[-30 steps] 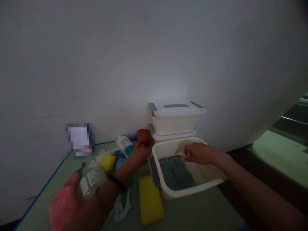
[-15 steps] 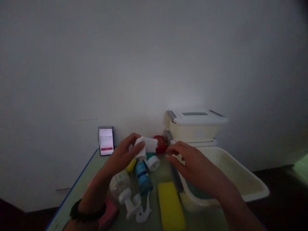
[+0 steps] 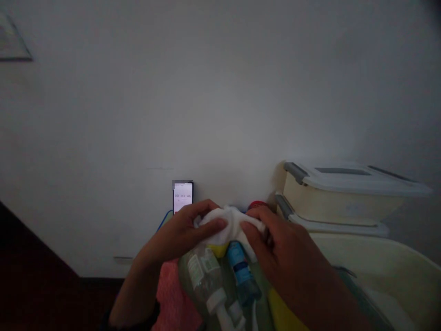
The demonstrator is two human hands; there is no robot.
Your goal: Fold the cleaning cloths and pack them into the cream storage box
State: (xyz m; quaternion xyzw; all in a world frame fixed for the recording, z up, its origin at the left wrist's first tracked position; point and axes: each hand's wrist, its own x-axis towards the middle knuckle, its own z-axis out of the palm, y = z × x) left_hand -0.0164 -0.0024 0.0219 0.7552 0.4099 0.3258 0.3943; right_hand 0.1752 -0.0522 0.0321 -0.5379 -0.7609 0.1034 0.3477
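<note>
A white cloth (image 3: pixel 231 223) is bunched up between my two hands, raised over the table. My left hand (image 3: pixel 188 230) pinches its left part, thumb on top. On the other side my right hand (image 3: pixel 279 241) grips the right part with thumb and fingers. Just below the cloth lie a bottle of blue liquid (image 3: pixel 243 273) and a clear pump bottle (image 3: pixel 206 272) with a white pump head. Something yellow (image 3: pixel 218 250) peeks out under the cloth, mostly hidden. A pink cloth (image 3: pixel 176 296) lies by my left forearm.
Behind my right hand stand stacked cream boxes (image 3: pixel 344 202) with grey clips. A cream basin (image 3: pixel 389 262) holds something greenish at the right. A yellow sponge (image 3: pixel 284 315) is partly under my right arm. Against the wall are a phone (image 3: pixel 183 196) and a red basket (image 3: pixel 257 205).
My right hand has come over and taken hold of the white cloth, which only my left hand held before. The cloth is more spread out. The view has shifted left.
</note>
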